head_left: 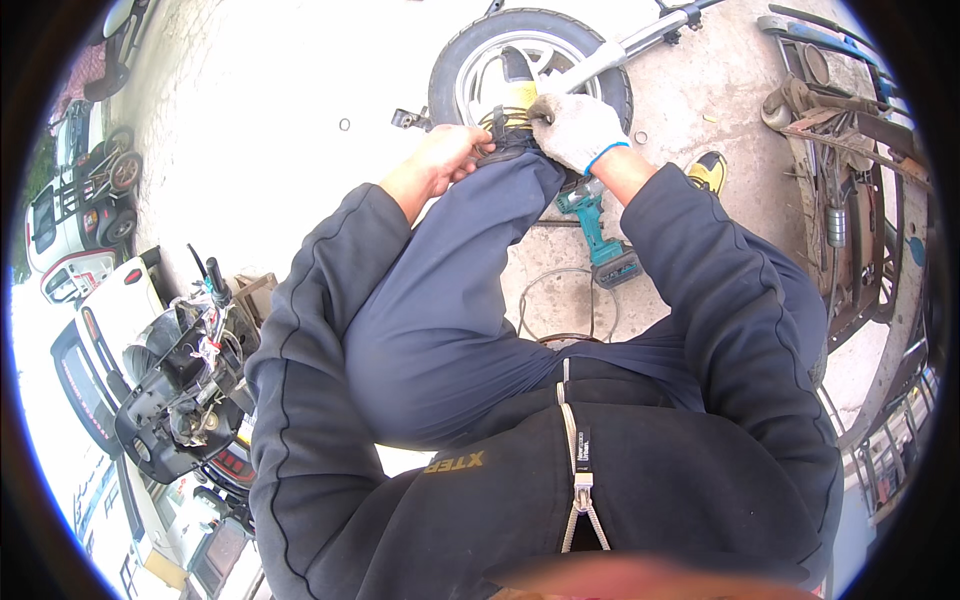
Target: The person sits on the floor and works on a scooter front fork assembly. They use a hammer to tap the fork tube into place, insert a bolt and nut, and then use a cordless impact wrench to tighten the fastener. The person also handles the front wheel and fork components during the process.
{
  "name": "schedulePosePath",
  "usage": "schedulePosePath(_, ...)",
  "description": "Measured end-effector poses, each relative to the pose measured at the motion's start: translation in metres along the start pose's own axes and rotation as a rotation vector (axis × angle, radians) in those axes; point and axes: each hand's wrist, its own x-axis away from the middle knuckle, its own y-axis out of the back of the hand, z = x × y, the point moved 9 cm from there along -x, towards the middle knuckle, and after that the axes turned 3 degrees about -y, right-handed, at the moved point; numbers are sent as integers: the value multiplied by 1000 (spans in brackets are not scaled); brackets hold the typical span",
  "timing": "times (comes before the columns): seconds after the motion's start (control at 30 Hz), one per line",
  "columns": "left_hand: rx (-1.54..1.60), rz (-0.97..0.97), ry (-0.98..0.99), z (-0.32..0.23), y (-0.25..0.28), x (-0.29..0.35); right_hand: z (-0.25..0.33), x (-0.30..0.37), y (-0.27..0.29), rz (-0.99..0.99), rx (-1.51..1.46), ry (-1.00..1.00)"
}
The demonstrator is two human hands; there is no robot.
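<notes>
My left foot, in a yellow and black shoe (517, 92), rests on a motorcycle wheel (455, 62) with a black tyre and silver spokes. My bare left hand (447, 158) is closed at the shoe's left side by the ankle, its fingertips pinching the dark shoelace (498, 124). On the other side, my right hand (580, 130) wears a white knitted glove with a blue cuff. Its thumb and forefinger are pressed together at the laces; the lace end inside the pinch is mostly hidden. Beneath my right forearm a teal cordless impact wrench (597, 232) lies on the ground.
A silver fork tube (620, 52) runs from the wheel to the upper right. My other shoe (708, 172) stands on the concrete. Rusty metal frames and scrap (850, 150) crowd the right. Partly dismantled scooter parts (190, 375) and parked vehicles (75, 225) are at the left.
</notes>
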Motion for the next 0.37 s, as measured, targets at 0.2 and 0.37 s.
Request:
schedulePosePath(0.2, -107, -28, -143, -13, 0, -1, -7, 3, 0, 12, -22, -36)
schedulePosePath(0.37, -149, -4, -172, -20, -5, 7, -14, 5, -1, 42, -32, -77)
